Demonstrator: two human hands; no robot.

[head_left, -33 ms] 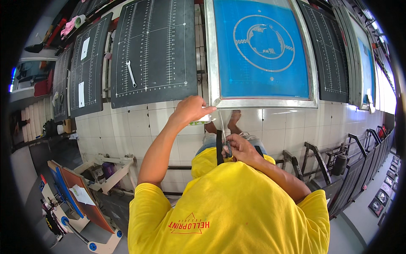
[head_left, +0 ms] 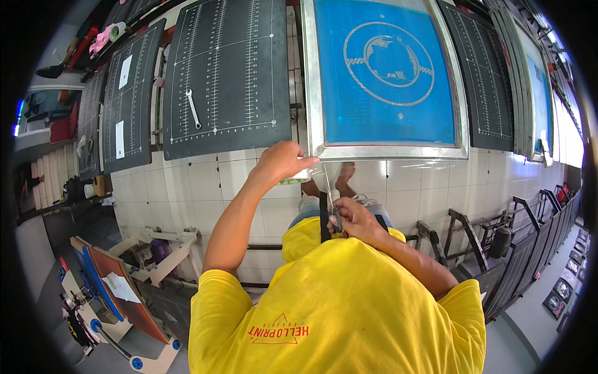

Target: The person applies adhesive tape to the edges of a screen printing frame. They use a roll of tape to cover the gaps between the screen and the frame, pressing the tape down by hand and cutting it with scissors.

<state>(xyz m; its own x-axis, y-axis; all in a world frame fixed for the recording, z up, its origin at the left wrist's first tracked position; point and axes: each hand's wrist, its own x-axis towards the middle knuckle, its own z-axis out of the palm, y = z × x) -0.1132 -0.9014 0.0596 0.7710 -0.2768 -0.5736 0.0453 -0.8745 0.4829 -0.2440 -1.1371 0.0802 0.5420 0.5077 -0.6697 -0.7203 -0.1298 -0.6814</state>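
Observation:
Close to the near left corner of a screen-printing frame (head_left: 389, 152), my left hand (head_left: 283, 161) grips a roll of clear tape (head_left: 301, 178), mostly hidden under the fingers. A clear strip of tape (head_left: 398, 164) seems to run from it along the frame's front edge. My right hand (head_left: 356, 219) is closed round the dark handles of a pair of scissors (head_left: 337, 222), close to my waist. Their thin blades point up toward the strip beside the roll; whether they touch it I cannot tell. The blue mesh (head_left: 389, 121) inside the frame carries a round design.
A dark ruled platen (head_left: 243, 93) lies left of the frame, with a wrench (head_left: 194, 109) on it. More platens (head_left: 483, 75) stand on both sides. At lower left is a rack of boards (head_left: 118, 280); black metal racks (head_left: 529, 262) line the right. Tiled floor (head_left: 218, 190) shows below.

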